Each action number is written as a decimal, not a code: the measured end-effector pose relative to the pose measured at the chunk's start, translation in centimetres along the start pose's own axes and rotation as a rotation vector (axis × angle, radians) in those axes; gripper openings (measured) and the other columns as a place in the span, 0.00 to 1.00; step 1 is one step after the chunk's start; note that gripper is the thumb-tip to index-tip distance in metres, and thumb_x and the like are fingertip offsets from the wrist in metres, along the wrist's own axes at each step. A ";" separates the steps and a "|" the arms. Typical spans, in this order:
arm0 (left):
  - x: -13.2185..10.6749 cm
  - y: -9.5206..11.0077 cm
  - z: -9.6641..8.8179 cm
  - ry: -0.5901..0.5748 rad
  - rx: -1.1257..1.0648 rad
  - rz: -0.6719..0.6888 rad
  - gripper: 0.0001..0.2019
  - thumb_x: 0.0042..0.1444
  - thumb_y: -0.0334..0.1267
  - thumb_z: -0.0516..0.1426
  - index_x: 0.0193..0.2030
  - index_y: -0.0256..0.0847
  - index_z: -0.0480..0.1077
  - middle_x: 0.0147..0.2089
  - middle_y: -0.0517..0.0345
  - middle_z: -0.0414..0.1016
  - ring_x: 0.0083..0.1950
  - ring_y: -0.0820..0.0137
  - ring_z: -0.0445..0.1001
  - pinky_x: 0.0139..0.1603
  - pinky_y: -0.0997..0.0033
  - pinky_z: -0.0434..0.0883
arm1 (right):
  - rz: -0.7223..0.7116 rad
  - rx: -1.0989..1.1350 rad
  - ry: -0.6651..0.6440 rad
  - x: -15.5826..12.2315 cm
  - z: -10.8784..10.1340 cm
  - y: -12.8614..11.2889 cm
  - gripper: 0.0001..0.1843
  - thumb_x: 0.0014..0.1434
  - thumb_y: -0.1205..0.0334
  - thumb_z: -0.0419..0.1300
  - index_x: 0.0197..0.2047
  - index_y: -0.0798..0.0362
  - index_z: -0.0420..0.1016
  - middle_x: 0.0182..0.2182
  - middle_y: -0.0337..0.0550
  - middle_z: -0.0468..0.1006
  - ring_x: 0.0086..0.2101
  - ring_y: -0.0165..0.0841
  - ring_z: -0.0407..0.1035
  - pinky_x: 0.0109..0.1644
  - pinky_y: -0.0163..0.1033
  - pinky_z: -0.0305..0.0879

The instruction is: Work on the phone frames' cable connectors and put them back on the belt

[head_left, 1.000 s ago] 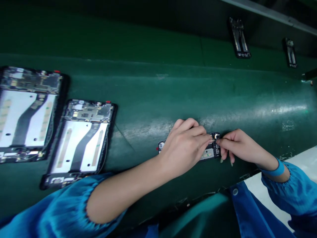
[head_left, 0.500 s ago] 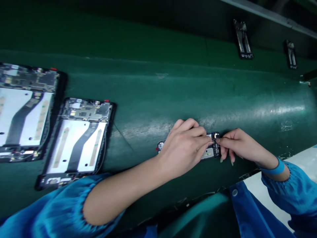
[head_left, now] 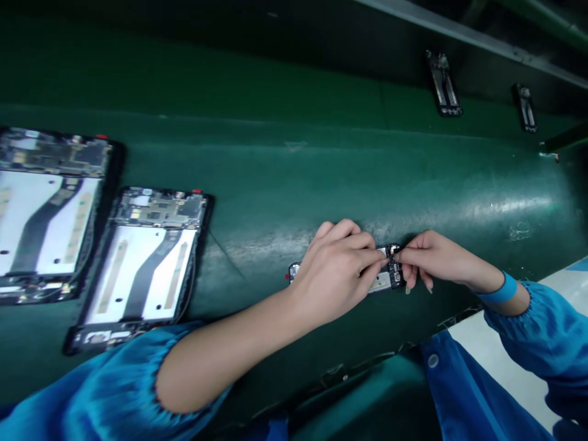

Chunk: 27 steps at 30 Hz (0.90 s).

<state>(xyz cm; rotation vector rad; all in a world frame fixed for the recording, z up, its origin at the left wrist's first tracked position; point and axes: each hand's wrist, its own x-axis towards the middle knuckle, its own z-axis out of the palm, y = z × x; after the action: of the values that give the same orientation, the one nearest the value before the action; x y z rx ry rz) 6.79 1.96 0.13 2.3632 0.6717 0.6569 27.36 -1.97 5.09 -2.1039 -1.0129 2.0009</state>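
Note:
An opened phone frame (head_left: 390, 278) lies on the green conveyor belt (head_left: 285, 177), mostly hidden under my hands. My left hand (head_left: 337, 269) lies curled over its middle, fingertips pressed to its right end. My right hand (head_left: 432, 257) comes in from the right. Its thumb and forefinger are pinched on a tiny part at the frame's right end, too small to name. Both sleeves are blue, and a blue band circles my right wrist (head_left: 503, 288).
Two more opened phone frames (head_left: 142, 263) (head_left: 43, 208) lie on the belt at the left, circuit boards and white plates showing. Two narrow dark parts (head_left: 442, 82) (head_left: 525, 107) rest at the belt's far right. A metal rail (head_left: 459, 33) runs behind; a white surface (head_left: 505, 361) sits near right.
The view has shifted slightly, so everything sits a little left and lower. Both hands stay on the phone frame in the same pinching pose.

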 end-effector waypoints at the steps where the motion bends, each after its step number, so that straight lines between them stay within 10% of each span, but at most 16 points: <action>1: 0.0 0.0 0.0 0.001 -0.002 0.000 0.11 0.68 0.36 0.58 0.37 0.44 0.82 0.32 0.58 0.79 0.40 0.64 0.66 0.39 0.62 0.55 | -0.013 -0.010 0.006 0.1 -0.1 0.1 0.20 0.64 0.66 0.57 0.20 0.55 0.74 0.19 0.41 0.80 0.12 0.22 0.62 0.16 0.26 0.61; 27: 1.7 0.3 1.1 -0.041 0.237 0.015 0.12 0.69 0.34 0.52 0.36 0.39 0.73 0.33 0.55 0.75 0.37 0.63 0.68 0.39 0.61 0.58 | -0.125 -0.183 0.106 0.1 0.0 0.4 0.18 0.62 0.64 0.59 0.20 0.54 0.75 0.14 0.36 0.75 0.14 0.22 0.63 0.19 0.27 0.57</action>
<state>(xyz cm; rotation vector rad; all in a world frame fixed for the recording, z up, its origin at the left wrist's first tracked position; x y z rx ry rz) 8.77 2.30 0.06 2.5934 0.7501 0.5596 27.52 -2.24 4.81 -2.1469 -1.3171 1.7807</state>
